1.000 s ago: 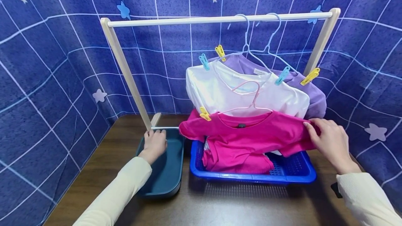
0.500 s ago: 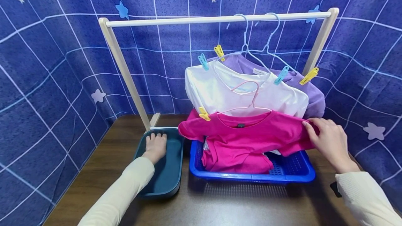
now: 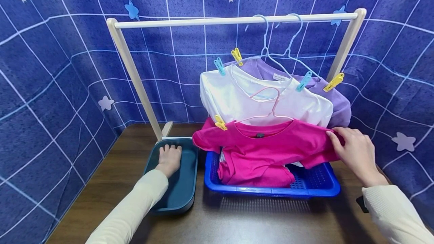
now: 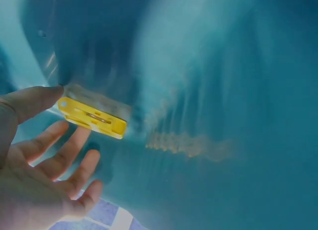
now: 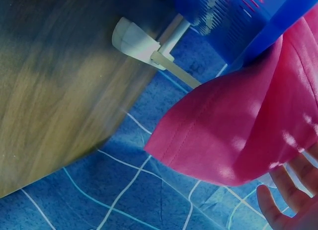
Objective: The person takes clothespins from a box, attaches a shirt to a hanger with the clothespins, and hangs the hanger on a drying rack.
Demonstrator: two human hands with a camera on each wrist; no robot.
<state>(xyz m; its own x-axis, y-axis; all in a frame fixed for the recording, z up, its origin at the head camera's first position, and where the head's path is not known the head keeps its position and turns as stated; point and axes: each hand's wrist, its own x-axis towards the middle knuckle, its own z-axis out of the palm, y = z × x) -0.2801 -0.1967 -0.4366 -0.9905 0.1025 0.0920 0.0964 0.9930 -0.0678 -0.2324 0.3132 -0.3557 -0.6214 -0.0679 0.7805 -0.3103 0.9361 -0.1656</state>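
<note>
My left hand (image 3: 170,159) reaches into the dark teal tray (image 3: 184,195). In the left wrist view a yellow clothespin (image 4: 93,117) lies against the tray surface between the thumb and the spread fingers; the thumb tip is at one end, and a firm pinch does not show. My right hand (image 3: 356,153) pinches the right shoulder of a pink T-shirt (image 3: 268,142). A pink hanger (image 3: 273,108) sits inside its neckline, and a yellow clothespin (image 3: 220,122) clips its left shoulder. The sleeve hangs loose in the right wrist view.
A blue basket (image 3: 271,191) stands under the pink T-shirt. Behind, a white shirt (image 3: 227,93) and a purple shirt (image 3: 340,104) hang by blue hangers from the rack's rail (image 3: 203,22), with blue and yellow clothespins on them. A wooden rack post (image 3: 135,80) rises behind the tray.
My left hand has moved from the tray's far edge down into the tray and slightly nearer. The right hand keeps its hold on the pink T-shirt.
</note>
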